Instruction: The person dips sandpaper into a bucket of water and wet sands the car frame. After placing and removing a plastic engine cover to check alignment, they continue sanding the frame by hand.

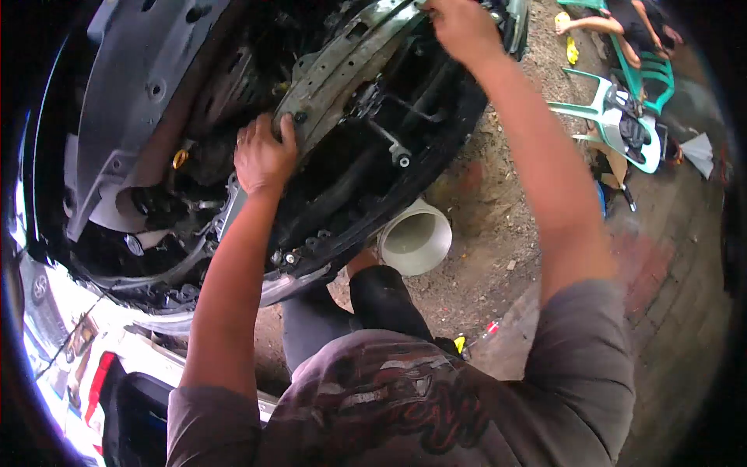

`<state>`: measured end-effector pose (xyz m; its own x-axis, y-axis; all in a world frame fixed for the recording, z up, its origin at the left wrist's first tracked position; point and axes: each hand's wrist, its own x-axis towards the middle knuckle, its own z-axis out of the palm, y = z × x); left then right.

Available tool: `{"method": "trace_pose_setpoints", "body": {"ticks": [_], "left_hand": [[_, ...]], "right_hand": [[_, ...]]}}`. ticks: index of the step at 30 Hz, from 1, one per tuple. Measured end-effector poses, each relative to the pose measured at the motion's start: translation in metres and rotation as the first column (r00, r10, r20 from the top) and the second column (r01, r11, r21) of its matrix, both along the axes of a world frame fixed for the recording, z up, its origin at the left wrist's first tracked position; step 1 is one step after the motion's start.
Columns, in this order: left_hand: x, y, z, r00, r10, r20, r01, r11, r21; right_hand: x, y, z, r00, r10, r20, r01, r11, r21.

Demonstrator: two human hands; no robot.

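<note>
A long grey metal radiator support bar (331,74) runs diagonally across the front of an open car engine bay (226,93). My left hand (264,152) grips its lower left end, with the thumb on the near side and the fingers over the far side. At the upper right end my right hand (465,31) is closed around the bar, its fingertips partly cut off by the frame's top edge. Below the bar, a hood latch (372,101) and a thin metal rod with a bolt end (400,154) show against the dark front opening.
A white bucket (416,237) stands on the dirt ground beside my legs. To the right are a green and white plastic chair (599,109) with dark items on it and a seated person (634,31). A yellow dipstick handle (180,159) sticks up in the engine bay.
</note>
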<state>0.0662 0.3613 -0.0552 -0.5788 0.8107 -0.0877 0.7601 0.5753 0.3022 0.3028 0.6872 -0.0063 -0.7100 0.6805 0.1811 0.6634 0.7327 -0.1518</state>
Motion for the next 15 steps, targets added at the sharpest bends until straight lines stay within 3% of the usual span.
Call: {"method": "trace_pose_setpoints", "body": {"ticks": [1,2,3,5,6,8,10,11,12,14,15], "left_hand": [[0.0,0.0,-0.003,1.0,0.006,-0.008,-0.007,1.0,-0.014],[-0.001,0.001,-0.003,1.0,0.012,-0.019,-0.013,0.999,-0.033],[-0.001,0.002,0.002,1.0,0.015,-0.013,-0.016,0.999,-0.047],[0.0,0.005,0.002,1.0,0.006,-0.028,-0.007,0.999,-0.052],[0.0,0.004,0.0,0.999,0.014,-0.037,-0.016,0.998,-0.068],[-0.001,0.006,0.0,0.998,-0.014,-0.068,0.012,0.999,-0.039],[0.0,0.005,0.004,0.999,-0.023,-0.03,0.021,0.998,-0.053],[0.002,0.006,0.006,0.999,-0.036,-0.033,0.034,0.998,-0.049],[0.003,0.006,0.006,0.999,-0.012,-0.044,0.008,0.997,-0.082],[0.003,0.011,0.003,0.998,-0.006,-0.057,0.0,0.995,-0.104],[0.001,0.01,0.0,0.997,-0.016,-0.069,0.011,0.998,-0.07]], "right_hand": [[-0.002,-0.019,-0.001,0.992,-0.005,-0.123,0.007,1.0,0.017],[-0.002,-0.04,-0.004,0.998,-0.009,-0.055,0.008,1.0,-0.01],[0.005,-0.056,-0.031,0.97,0.121,-0.21,-0.116,0.993,0.038],[0.01,-0.094,-0.039,0.958,0.286,0.005,-0.286,0.958,-0.009],[0.01,-0.103,-0.044,0.924,0.376,-0.068,-0.372,0.926,0.058],[0.013,-0.089,-0.037,0.914,0.4,0.069,-0.404,0.912,0.065],[0.011,-0.067,-0.031,0.982,0.18,0.059,-0.185,0.978,0.101],[0.006,-0.064,-0.031,0.987,0.15,0.055,-0.155,0.985,0.079],[-0.001,-0.077,-0.048,0.997,0.043,-0.068,-0.05,0.992,-0.113],[-0.004,-0.112,-0.048,0.958,0.261,-0.115,-0.278,0.946,-0.167],[-0.002,-0.111,-0.044,0.949,0.279,-0.146,-0.29,0.955,-0.061]]}}
